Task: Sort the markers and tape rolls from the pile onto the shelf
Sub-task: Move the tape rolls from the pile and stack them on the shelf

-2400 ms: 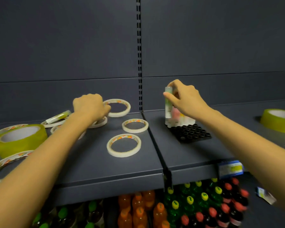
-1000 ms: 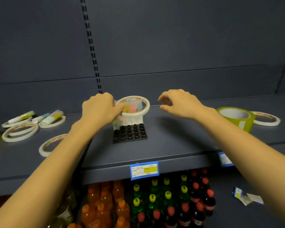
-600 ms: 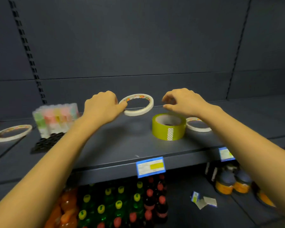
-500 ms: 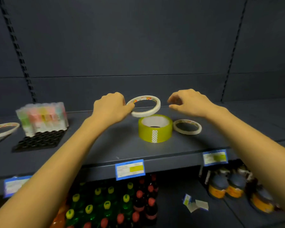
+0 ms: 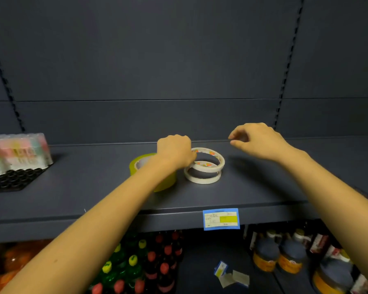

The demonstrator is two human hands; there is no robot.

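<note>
My left hand [image 5: 175, 150] grips a thin white tape roll [image 5: 218, 159] by its left edge and holds it tilted just over a second thin white tape roll [image 5: 202, 179] that lies flat on the grey shelf [image 5: 253, 187]. A wide yellow-green tape roll [image 5: 167, 184] stands to the left, partly hidden by my left forearm. My right hand [image 5: 258, 141] hovers above the shelf to the right with fingers loosely curled, holding nothing. A pack of pastel markers [image 5: 19, 152] stands in a black tray [image 5: 15, 180] at the far left.
A blue and yellow price label [image 5: 221, 218] hangs on the shelf's front edge. Below are soda bottles [image 5: 136, 264] and dark sauce jugs [image 5: 289, 257]. The dark back panel [image 5: 179, 71] rises behind the shelf.
My left hand has carried the thin white roll right and down over the roll lying on the shelf. My view has shifted right; the yellow-green roll now lies under my left forearm.
</note>
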